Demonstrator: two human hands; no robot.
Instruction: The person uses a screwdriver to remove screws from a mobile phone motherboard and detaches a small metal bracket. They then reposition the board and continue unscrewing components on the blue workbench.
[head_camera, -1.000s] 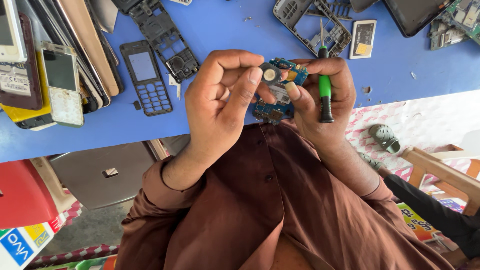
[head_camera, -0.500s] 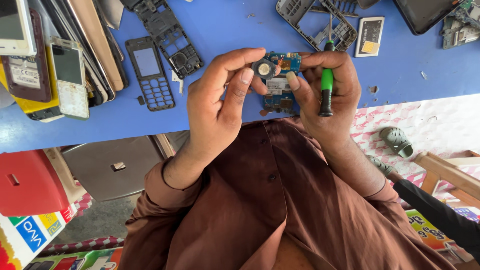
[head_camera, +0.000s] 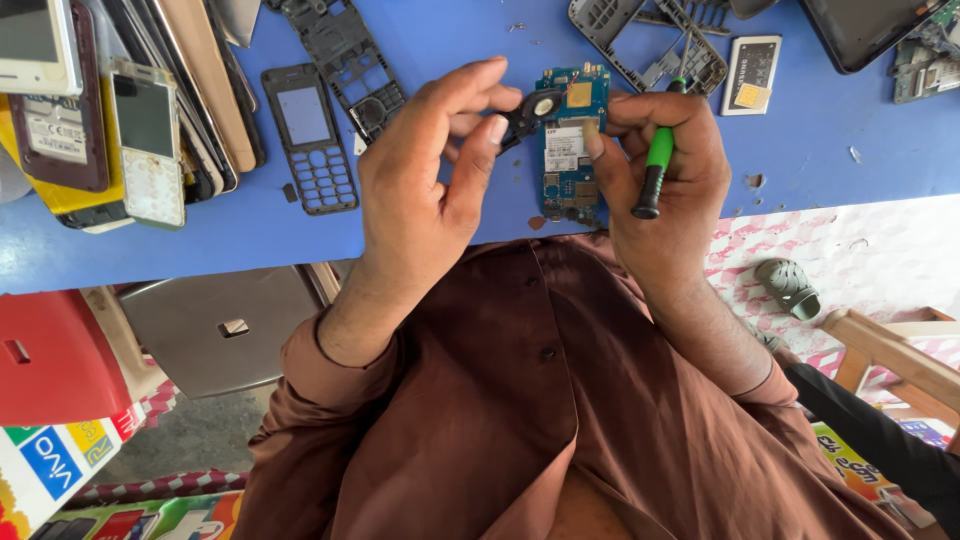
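Observation:
My right hand (head_camera: 665, 170) holds a blue phone circuit board (head_camera: 567, 145) upright by its edge, with a green-handled screwdriver (head_camera: 654, 170) tucked in the same fist. My left hand (head_camera: 425, 185) pinches a small round black speaker part (head_camera: 535, 108) that hangs at the board's top left corner on thin wires. Both hands hover above the near edge of the blue table (head_camera: 450, 40), over my brown shirt.
On the table lie a dark keypad phone front (head_camera: 308, 135), a black phone frame (head_camera: 345, 55), a grey frame (head_camera: 650, 40), a white battery (head_camera: 750, 75) and several stacked phones (head_camera: 100, 100) at left. A red stool (head_camera: 50, 360) and a sandal (head_camera: 790, 285) are on the floor.
The board has turned from slanted to upright and sits higher. My left fingers have drawn the round speaker part away from the board's face to its top left.

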